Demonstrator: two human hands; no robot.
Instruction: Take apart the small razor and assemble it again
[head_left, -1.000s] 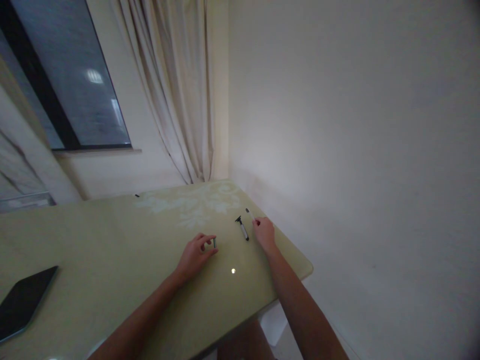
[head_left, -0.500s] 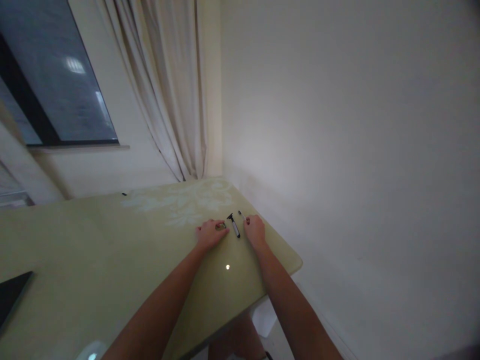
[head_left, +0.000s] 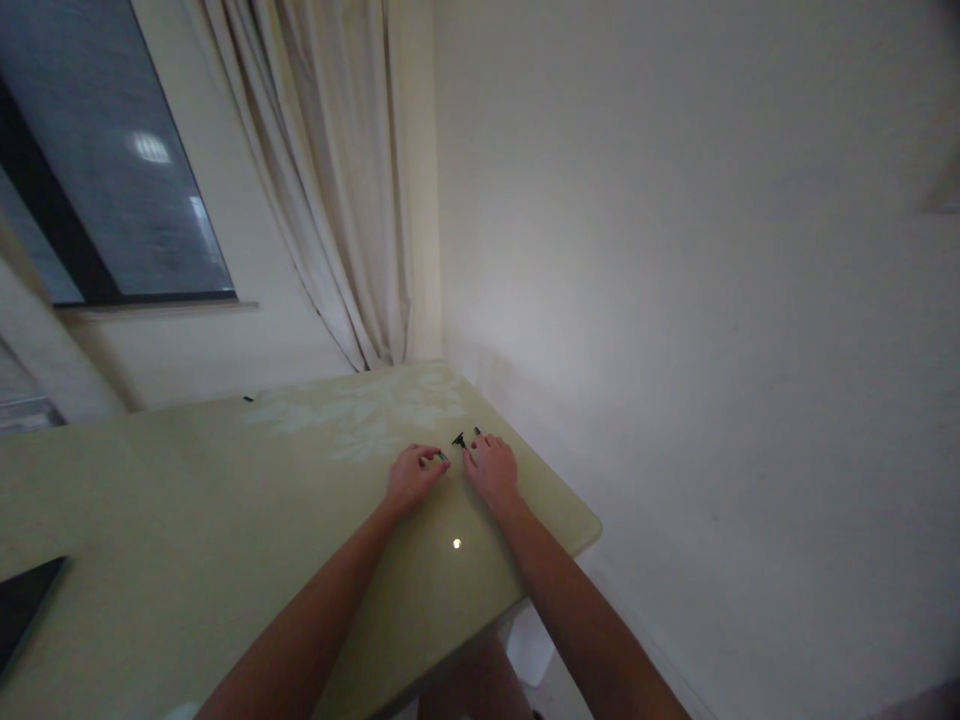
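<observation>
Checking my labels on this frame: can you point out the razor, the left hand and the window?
Razor (head_left: 459, 439): head view, on its black head.
Left hand (head_left: 411, 475): head view, on the back of the hand.
Window (head_left: 124, 185): head view, on the glass.

Your right hand (head_left: 491, 472) hides the handle of the razor (head_left: 459, 440) and most of the stick (head_left: 477, 431); whether it grips either, you can't tell. The piece (head_left: 443, 457) in your left hand (head_left: 410, 477) is too small to identify, as is the black speck (head_left: 248, 399) on the surface (head_left: 195, 500). The view's left edge cuts off the slab (head_left: 27, 607) and window (head_left: 112, 130).
</observation>
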